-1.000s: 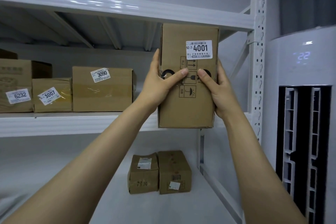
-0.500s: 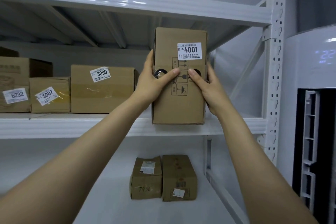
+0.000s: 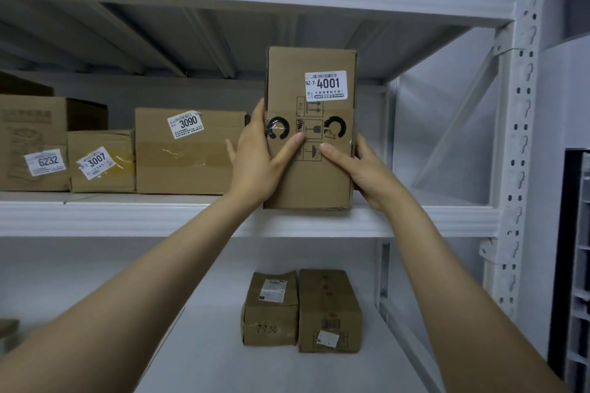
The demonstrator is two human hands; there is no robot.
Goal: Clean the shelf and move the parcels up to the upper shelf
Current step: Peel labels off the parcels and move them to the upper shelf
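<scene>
- Tall brown corrugated-cardboard parcel labelled 4001 [image 3: 311, 182]: it stands upright with its base at the front lip of the white painted-metal upper shelf [image 3: 127, 217]. Whether its weight already rests there cannot be told.
- Left hand [image 3: 255, 159] and right hand [image 3: 367, 169]: they clasp opposite sides of the parcel, with fingers [image 3: 259, 112] wrapped round its edges and thumbs pressed on its front. This two-sided hold likely steadies a tall shape that tips easily.
- Front of the parcel: glossy clear tape crosses the printed handling symbols, and the white label is smooth.
- Left of the parcel: matte cardboard boxes 3090 [image 3: 188, 169], 3007 [image 3: 102, 179] and 6232 [image 3: 32, 124] stand in a row with their labels facing outward for reading.
- Below the parcel: two small taped brown parcels [image 3: 271, 306] lie flat and touching on the smooth white lower shelf [image 3: 127, 297]. They are probably next to go up.
</scene>
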